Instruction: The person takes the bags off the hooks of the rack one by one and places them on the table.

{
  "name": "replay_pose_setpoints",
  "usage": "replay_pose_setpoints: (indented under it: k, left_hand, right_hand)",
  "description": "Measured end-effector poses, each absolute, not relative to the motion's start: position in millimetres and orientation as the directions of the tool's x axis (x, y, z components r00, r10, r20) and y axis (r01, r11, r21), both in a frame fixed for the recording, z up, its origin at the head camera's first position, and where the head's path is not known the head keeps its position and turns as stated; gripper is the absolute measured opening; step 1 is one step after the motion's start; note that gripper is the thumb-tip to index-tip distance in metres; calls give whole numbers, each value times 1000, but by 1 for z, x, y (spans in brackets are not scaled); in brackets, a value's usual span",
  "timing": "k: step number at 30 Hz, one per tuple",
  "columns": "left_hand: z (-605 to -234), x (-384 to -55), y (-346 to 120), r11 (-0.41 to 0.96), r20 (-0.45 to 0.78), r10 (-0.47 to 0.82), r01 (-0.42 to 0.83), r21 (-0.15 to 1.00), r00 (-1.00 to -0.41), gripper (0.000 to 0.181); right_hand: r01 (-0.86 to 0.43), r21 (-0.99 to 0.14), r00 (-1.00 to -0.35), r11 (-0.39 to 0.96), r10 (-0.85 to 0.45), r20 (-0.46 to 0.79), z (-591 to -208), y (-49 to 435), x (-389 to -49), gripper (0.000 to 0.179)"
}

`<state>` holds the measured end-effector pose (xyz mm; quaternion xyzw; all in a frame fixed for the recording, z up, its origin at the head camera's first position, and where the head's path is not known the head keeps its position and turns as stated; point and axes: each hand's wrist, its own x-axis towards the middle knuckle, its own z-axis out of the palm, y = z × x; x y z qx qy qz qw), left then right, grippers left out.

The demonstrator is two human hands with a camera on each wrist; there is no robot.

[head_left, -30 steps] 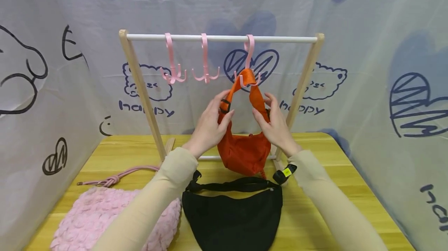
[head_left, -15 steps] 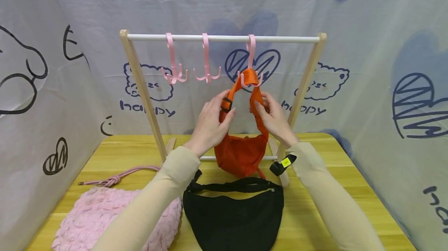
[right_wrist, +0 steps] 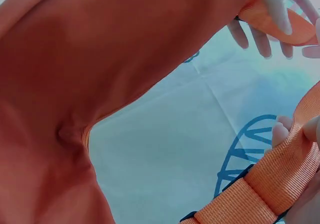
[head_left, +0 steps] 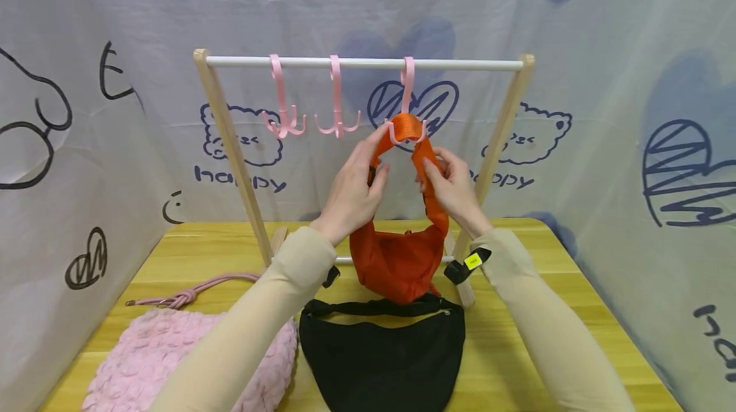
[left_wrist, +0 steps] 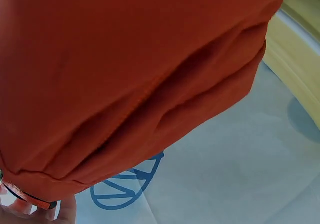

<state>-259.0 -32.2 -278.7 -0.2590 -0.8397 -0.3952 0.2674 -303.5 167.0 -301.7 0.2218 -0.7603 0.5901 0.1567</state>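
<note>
An orange-red belt bag [head_left: 397, 265] hangs from the rightmost pink hook [head_left: 407, 89], its orange strap [head_left: 406, 126] looped over the prongs. My left hand [head_left: 352, 191] holds the strap's left side, with its fingertips just below the hook and a black buckle [head_left: 371, 174] partly hidden by the thumb. On the right side my right hand [head_left: 457, 191] pinches the strap between thumb and fingers; the right wrist view shows this webbing [right_wrist: 270, 184] close up. Bag fabric [left_wrist: 125, 74] fills much of the left wrist view.
Two more pink hooks, a left one [head_left: 282, 96] and a middle one [head_left: 337, 96], hang on the white rail [head_left: 241, 62] of a wooden-legged rack. A black belt bag [head_left: 382, 361] and a pink textured bag [head_left: 155, 354] lie on the wooden table [head_left: 517, 335] in front.
My left hand has moved up the strap toward the hook, and my right hand has shifted its hold a little higher. The orange-red bag's body hangs slightly lower.
</note>
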Motion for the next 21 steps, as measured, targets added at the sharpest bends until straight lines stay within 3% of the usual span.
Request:
replay_pose_setpoints:
  k: [8,21]
  left_hand:
    - [-277,-262,-30,565,690,232,673,478,-685,57]
    - [-277,-266,-29,592,706,246,680,433,-664,55]
  right_hand:
    - [-484,-865,-875,131,-92,475,-291,171,-303,29]
    - [-550,-824,-832,137,-6,554,-274,171,-304,25]
